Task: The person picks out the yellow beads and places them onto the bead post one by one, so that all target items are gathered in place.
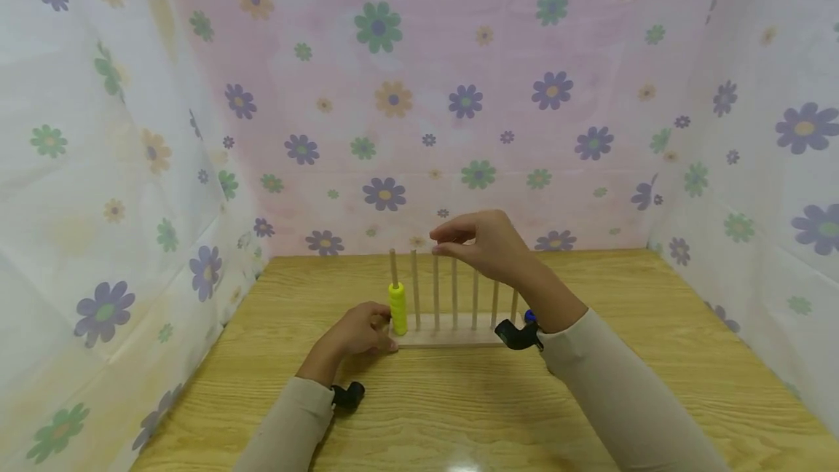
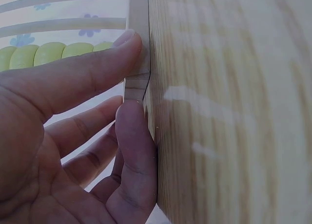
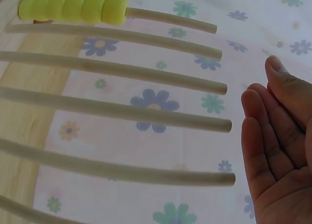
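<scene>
A pale wooden stand (image 1: pixel 452 339) with a row of upright pegs (image 1: pixel 435 293) rests on the table. Yellow beads (image 1: pixel 398 309) are stacked on its leftmost peg; the upper part of that peg is bare. At the stand's left end, my left hand (image 1: pixel 359 328) grips the base, its thumb (image 2: pixel 97 70) on the top side near the beads and its other fingers at the end. My right hand (image 1: pixel 488 242) hovers at the tops of the pegs, fingers loosely bent. In the right wrist view, nothing shows between its fingers (image 3: pixel 253 151), which are apart from the peg tips.
The wood-grained table (image 1: pixel 419 414) reaches back to a flowered pink cloth (image 1: pixel 419 93), with pale flowered cloths at both sides. Something blue (image 1: pixel 530 316) shows beside the stand's right end, partly hidden by the black camera (image 1: pixel 516 333) on my right wrist.
</scene>
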Demonstrator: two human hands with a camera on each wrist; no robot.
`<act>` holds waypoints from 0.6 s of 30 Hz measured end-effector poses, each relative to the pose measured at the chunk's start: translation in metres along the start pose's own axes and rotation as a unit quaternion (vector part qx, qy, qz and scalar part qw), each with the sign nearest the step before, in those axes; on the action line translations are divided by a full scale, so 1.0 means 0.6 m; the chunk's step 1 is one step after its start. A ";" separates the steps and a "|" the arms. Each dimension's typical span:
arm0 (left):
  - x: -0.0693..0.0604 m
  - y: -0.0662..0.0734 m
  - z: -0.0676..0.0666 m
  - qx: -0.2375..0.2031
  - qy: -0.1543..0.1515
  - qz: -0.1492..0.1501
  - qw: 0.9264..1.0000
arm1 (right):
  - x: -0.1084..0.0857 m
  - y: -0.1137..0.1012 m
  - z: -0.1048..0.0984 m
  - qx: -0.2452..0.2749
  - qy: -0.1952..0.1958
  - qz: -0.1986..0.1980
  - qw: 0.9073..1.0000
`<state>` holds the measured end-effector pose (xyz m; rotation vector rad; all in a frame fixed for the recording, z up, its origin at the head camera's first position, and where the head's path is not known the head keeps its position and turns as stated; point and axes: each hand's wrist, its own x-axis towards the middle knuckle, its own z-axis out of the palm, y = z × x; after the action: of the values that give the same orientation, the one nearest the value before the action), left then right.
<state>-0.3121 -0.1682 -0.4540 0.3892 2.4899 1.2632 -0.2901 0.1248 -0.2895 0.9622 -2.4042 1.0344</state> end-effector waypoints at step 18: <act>-0.002 0.001 0.000 0.009 0.003 0.002 1.000 | -0.063 0.038 -0.027 0.023 0.053 -0.029 0.998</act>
<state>-0.3110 -0.1684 -0.4534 0.3953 2.5090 1.2458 -0.2783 0.1652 -0.3106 0.9620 -2.2620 1.0958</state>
